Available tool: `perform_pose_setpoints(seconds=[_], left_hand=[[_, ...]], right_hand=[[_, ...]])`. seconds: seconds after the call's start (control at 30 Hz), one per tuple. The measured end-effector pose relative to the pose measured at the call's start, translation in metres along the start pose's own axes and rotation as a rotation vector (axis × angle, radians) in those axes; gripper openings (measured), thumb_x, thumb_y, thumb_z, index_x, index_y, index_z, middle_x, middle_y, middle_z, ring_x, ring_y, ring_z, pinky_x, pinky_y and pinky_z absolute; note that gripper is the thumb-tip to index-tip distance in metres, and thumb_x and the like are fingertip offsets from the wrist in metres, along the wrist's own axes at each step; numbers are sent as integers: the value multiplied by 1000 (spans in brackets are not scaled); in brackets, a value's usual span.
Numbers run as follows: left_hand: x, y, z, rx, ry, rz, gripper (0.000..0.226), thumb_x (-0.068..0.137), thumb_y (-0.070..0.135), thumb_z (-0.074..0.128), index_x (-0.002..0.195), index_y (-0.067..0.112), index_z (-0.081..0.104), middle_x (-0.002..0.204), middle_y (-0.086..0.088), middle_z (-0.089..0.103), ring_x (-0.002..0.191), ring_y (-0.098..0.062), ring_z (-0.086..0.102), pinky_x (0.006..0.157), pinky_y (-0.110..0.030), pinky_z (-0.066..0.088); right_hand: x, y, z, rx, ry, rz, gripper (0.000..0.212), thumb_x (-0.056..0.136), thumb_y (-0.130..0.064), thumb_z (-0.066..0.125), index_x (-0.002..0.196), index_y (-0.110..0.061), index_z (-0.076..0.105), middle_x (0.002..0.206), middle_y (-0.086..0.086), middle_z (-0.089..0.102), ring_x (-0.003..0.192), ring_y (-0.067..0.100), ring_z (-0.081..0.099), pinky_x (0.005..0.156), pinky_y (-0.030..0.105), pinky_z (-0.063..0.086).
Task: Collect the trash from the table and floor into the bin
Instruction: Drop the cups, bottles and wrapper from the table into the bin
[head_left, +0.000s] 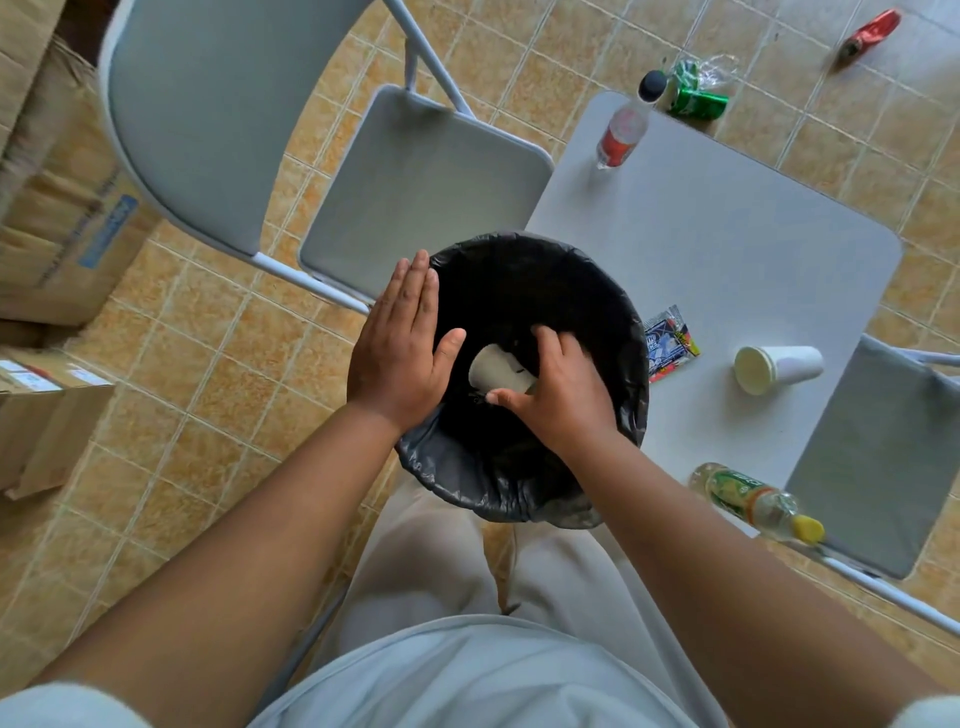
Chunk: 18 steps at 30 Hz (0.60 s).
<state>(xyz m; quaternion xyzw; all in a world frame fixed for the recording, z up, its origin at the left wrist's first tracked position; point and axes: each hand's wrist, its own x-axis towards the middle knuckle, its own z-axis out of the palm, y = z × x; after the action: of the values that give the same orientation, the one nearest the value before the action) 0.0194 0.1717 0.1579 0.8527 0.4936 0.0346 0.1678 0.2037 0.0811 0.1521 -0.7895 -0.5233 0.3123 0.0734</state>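
Observation:
A round bin lined with a black bag (613, 291) stands below me, beside the white table (727, 249). My right hand (561, 395) is over the bin's mouth and grips a white paper cup (496, 371) lying on its side. My left hand (400, 343) hovers flat over the bin's left rim with straight fingers. On the table lie another white paper cup (776, 366), a snack wrapper (670, 343), a red-labelled bottle (623, 127) and a green-labelled bottle with a yellow cap (753, 499). A green can (696, 101) and a red can (867, 36) lie on the floor.
A grey folding chair (415, 192) stands just behind the bin. Part of a second chair (872, 457) is at the table's right. Cardboard boxes (57, 234) are stacked along the left. A clear plastic wrapper (719, 67) lies by the green can on the tiled floor.

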Motion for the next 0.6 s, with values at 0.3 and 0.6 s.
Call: perform_pose_setpoints(seconds=[0.3,0.6], left_hand=[[6,3,0,55,-16,6,68,103,43,37,154,1,24,165,-14,18,153,-29,15,122,-46,23],[20,1,5,83,5,54,67,103,44,37,154,2,25,165,-13,18,154,-28,15,121,-48,26]], right_hand=[[38,-23,-62,321,476,-321,29,89,-23,71,111,-5,68,100,8,70,89,20,67,80,36,56],[203,11,-141,103,575,-150,31,93,-20,54,117,-4,64,114,14,66,100,25,64,87,32,50]])
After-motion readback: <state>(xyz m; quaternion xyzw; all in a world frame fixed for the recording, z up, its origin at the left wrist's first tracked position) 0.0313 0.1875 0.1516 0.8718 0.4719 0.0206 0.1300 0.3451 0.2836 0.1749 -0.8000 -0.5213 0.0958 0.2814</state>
